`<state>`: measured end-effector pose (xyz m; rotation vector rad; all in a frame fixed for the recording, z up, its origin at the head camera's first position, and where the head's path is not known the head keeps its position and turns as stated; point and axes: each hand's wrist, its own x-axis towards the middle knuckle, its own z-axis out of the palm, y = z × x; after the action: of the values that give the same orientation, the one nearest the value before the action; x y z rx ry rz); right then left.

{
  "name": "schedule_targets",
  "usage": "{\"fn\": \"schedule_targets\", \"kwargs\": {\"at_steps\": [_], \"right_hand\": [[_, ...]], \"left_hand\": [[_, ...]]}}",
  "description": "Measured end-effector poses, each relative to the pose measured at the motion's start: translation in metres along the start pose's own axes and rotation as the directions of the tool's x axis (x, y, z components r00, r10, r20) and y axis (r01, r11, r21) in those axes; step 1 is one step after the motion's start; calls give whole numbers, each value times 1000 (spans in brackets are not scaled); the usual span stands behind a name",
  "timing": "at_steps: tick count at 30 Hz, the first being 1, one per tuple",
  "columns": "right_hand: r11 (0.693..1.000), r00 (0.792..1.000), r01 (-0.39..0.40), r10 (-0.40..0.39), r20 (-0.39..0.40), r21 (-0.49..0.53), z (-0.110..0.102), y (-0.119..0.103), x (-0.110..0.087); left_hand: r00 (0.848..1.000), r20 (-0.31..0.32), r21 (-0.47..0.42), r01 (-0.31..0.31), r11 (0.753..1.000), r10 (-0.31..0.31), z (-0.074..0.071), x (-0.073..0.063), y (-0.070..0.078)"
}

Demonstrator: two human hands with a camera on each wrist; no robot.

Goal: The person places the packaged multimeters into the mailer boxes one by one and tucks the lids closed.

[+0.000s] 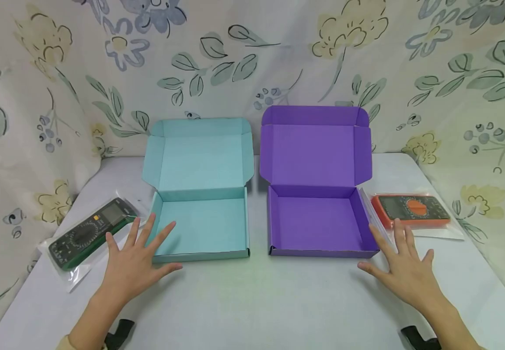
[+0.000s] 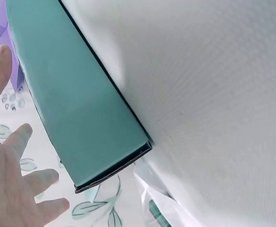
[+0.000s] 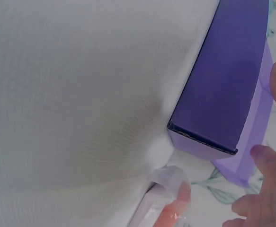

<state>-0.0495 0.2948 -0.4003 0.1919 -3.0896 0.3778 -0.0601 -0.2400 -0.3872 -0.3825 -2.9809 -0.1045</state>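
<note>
Fingers spread wide, my left hand (image 1: 131, 267) hovers at the front left corner of a teal cardboard box (image 1: 204, 255), holding nothing. That box stands with its lid raised and nothing inside. Left of it lies a green and black multimeter (image 1: 90, 233) in a clear plastic bag. My right hand (image 1: 407, 272), likewise spread and holding nothing, is by the front right corner of a purple cardboard box (image 1: 313, 223), whose lid is also up. An orange multimeter (image 1: 411, 210) in clear plastic lies beyond this hand. In the wrist views, the teal front wall (image 2: 76, 94) and purple front wall (image 3: 223, 75) show close up.
The boxes stand side by side with a narrow gap on a white table (image 1: 252, 301). Behind them hangs a flowered cloth (image 1: 287, 58), which also drapes along both sides. Dark straps (image 1: 120, 334) show near each wrist at the bottom.
</note>
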Motion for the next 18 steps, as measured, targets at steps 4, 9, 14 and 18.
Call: {"fn": "schedule_targets", "kwargs": {"at_steps": [4, 9, 14, 18], "right_hand": [[1000, 1000, 1, -1, 2, -5, -1, 0, 0], [1000, 1000, -7, 7, -13, -6, -3, 4, -1], [1000, 999, -27, 28, -31, 10, -10, 14, -3], [997, 996, -69, 70, -50, 37, -24, 32, -6]], "left_hand": [[1000, 4, -7, -2, 1000, 2, 0, 0, 1], [1000, 30, -42, -5, 999, 7, 0, 2, 4], [999, 32, -80, -19, 997, 22, -2, 4, 9], [998, 22, -224, -60, 973, 67, -5, 8, 22]]}}
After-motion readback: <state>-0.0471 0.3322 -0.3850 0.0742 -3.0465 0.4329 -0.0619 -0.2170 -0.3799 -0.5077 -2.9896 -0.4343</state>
